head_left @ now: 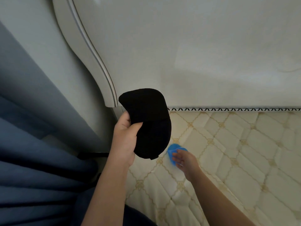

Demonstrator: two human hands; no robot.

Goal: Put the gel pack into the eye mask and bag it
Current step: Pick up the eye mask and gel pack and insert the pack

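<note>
My left hand point(125, 139) holds up a black eye mask point(148, 121), thumb on its front and fingers behind it, above the mattress edge. The mask hangs on end, one rounded half up and the other down. Lower right, a blue gel pack point(171, 151) lies on the quilted mattress point(228, 144). My right hand point(184, 159) reaches down onto the gel pack, fingers over its near side. How firmly the fingers close on the pack is hidden by the hand itself.
A pale padded headboard point(179, 46) with a curved moulded edge rises behind the mattress. Blue curtains point(32, 144) hang at the left. A black strap point(94, 154) shows by the curtain near my left wrist.
</note>
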